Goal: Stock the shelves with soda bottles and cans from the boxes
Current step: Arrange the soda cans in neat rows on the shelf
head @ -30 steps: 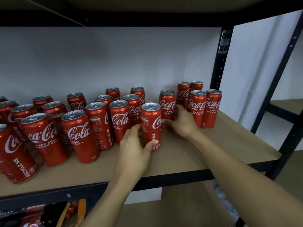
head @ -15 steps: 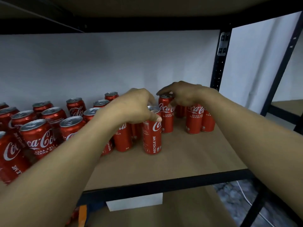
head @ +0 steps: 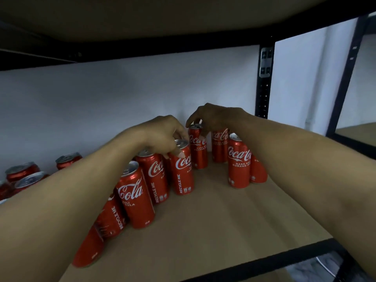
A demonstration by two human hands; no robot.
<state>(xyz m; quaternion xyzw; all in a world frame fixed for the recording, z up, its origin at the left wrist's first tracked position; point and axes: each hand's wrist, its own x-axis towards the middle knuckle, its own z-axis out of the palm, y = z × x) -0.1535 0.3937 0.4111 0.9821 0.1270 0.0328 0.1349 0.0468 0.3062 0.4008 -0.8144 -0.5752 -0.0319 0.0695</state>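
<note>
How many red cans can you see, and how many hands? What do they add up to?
Cans: 12 plain to see; the arms and the left edge may hide more
Hands: 2, the left hand and the right hand, each gripping a can's top
Total: 14
</note>
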